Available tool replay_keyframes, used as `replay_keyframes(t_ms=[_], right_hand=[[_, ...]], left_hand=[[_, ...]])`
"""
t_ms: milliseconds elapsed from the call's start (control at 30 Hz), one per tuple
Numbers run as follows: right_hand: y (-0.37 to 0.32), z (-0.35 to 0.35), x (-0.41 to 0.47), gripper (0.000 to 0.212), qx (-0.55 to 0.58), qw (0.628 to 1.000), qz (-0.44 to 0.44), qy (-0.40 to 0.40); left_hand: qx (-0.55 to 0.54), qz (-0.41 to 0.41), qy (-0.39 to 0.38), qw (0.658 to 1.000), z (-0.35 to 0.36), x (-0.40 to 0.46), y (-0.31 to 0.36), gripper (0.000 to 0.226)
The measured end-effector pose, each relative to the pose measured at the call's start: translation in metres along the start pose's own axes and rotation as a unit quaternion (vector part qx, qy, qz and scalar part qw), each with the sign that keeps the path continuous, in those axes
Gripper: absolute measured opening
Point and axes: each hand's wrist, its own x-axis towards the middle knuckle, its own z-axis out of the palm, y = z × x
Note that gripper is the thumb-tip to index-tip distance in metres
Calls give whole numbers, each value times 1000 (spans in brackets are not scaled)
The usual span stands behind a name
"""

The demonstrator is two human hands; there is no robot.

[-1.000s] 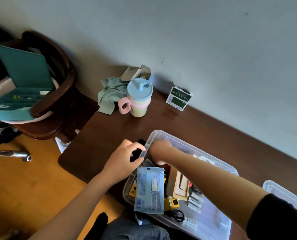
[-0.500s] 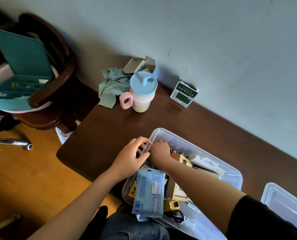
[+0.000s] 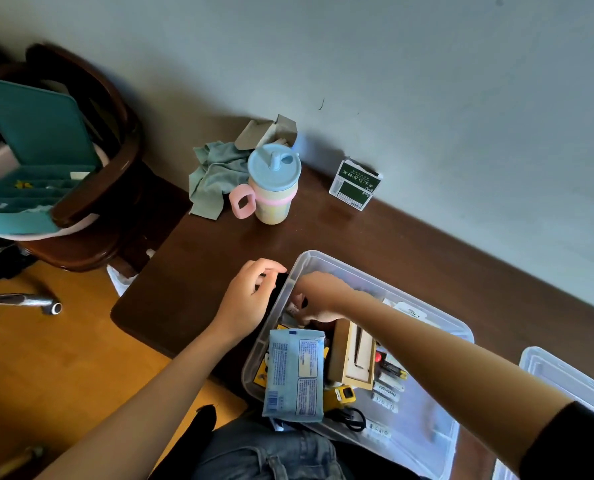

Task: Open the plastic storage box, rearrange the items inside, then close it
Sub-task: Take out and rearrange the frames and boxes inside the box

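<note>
The clear plastic storage box [image 3: 375,277] stands open on the dark wooden table, its near end over my lap. Its lid [image 3: 565,379] lies to the right. My left hand [image 3: 249,299] is at the box's far left corner, fingers curled round a black item [image 3: 279,287] against the wall. My right hand [image 3: 320,296] reaches into that same corner, and its curled fingers pinch a small pale item [image 3: 294,309]. Inside lie a light blue packet [image 3: 295,372], a wooden box [image 3: 352,358], a yellow device [image 3: 339,394], several batteries [image 3: 387,391] and a black cable [image 3: 352,417].
A pastel cup with a blue lid [image 3: 271,187], a grey-green cloth [image 3: 216,174], a torn cardboard carton [image 3: 268,133] and a green-and-white box [image 3: 354,185] sit along the wall. At left, a wooden chair [image 3: 115,188] carries an open teal case [image 3: 29,161].
My right hand has dipped lower into the box's far left corner, fingers now curled down on a small item. My left hand stays at the corner on the black item.
</note>
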Motion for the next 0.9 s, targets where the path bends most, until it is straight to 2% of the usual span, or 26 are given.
replay_keyframes(t_ms=[133,267,333,400,500,600,700,767,900], right_hand=[[2,-17,-39,15,126,989,-28,75],[15,-23,-94,13,248,943,-9,223],[28,-13,-124,9,255,936,31,240],[39,8,-151,7,231,947,97,198],[49,56,-170,15,170,965,173,98],[44,105,-161,18,59,975,216,-1],[40,138,-141,22,-13,968,237,-85],[41,149,-132,29,-28,961,255,-106],[43,155,-119,34,-41,949,291,-111]], left_hand=[[35,39,14,999,3,1,10,19],[120,162,-1,979,20,-3,28,18],[164,208,-37,964,31,-4,36,18],[219,208,-92,949,44,-5,43,18],[324,150,-186,916,59,-5,47,25],[359,137,-204,900,66,-5,48,29],[377,138,-203,893,69,-4,46,36],[388,125,-210,889,71,-3,46,42],[332,63,-259,905,75,-2,46,54]])
